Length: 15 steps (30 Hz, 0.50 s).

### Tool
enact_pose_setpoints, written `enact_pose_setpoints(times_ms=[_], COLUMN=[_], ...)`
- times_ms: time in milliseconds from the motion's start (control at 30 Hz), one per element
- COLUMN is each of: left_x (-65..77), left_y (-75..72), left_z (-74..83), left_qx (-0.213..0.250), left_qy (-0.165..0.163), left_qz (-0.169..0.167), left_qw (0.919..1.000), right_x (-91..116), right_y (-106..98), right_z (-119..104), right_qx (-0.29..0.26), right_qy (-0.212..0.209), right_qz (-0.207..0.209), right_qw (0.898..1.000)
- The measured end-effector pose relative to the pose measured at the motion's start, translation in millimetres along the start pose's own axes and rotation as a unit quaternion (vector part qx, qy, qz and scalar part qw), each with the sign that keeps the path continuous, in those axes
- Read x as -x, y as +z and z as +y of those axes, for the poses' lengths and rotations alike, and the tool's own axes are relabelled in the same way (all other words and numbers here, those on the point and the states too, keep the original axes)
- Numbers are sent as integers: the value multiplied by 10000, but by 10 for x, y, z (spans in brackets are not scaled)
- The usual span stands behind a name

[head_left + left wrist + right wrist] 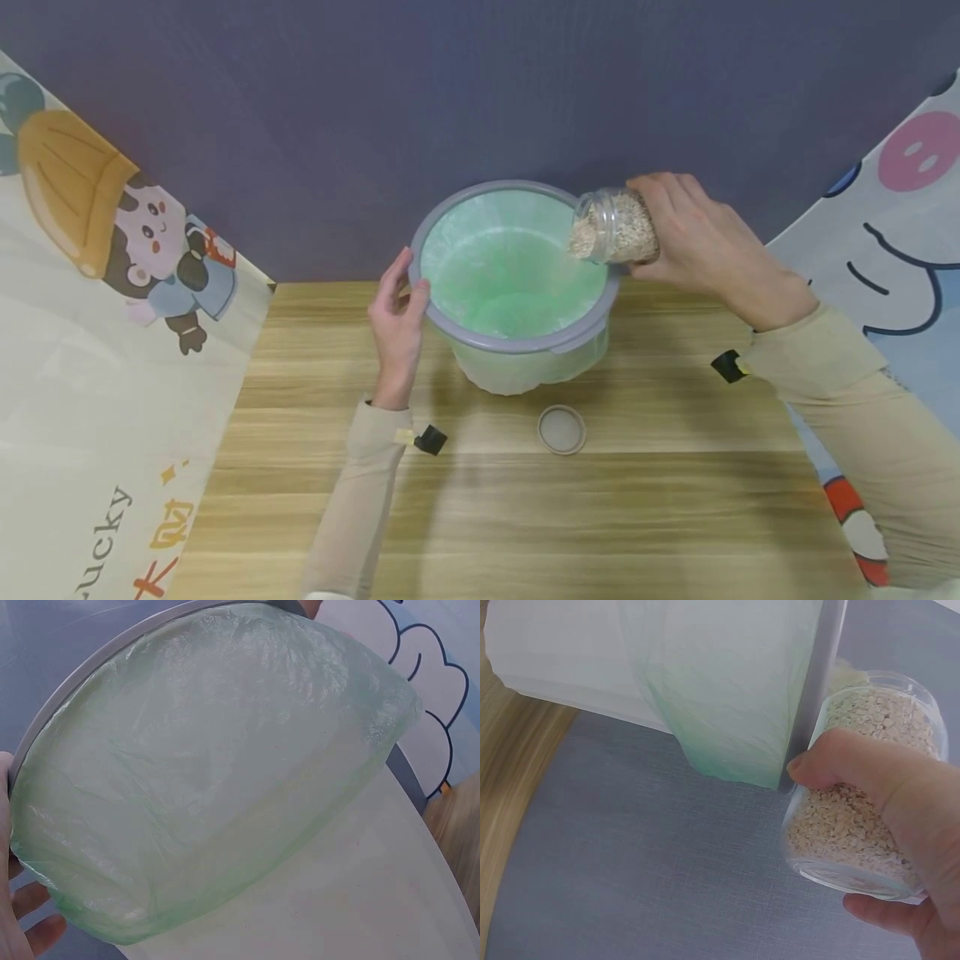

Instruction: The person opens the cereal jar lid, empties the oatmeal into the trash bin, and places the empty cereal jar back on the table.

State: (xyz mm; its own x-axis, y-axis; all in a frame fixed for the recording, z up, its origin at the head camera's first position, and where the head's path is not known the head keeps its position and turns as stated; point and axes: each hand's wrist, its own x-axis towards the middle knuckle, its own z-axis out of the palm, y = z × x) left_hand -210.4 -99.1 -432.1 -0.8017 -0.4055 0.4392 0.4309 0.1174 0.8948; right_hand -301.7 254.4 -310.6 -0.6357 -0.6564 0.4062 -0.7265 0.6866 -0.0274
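Note:
A trash can [515, 337] with a grey rim, lined with a thin green plastic bag [187, 765], stands on the wooden table. My left hand [397, 329] holds its rim at the left side, thumb and fingers at the edge. With my right hand [701, 237] I grip a clear glass jar [855, 825] of oat flakes [633, 225], tipped on its side over the right rim. Its uncovered mouth points into the can, and flakes fall from it in a blurred stream. In the right wrist view, the thumb lies across the jar close by the rim.
A small round lid [562, 430] lies on the table [600, 517] in front of the can. Behind rises a dark blue-grey panel [450, 100]. Cartoon-printed sheets stand at the left [90, 375] and right [885, 250].

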Motion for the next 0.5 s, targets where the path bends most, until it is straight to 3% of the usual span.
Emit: enact_pose_setpoints(times_ms=[500], left_x=[10], left_y=[8], left_z=[-15], left_qx=[-84], left_qy=[80], left_qz=[1], left_qw=[9999], right_x=[11], right_y=[28], right_z=[22], right_qx=[16], right_qy=[-108], right_qz=[102], right_qw=[9999])
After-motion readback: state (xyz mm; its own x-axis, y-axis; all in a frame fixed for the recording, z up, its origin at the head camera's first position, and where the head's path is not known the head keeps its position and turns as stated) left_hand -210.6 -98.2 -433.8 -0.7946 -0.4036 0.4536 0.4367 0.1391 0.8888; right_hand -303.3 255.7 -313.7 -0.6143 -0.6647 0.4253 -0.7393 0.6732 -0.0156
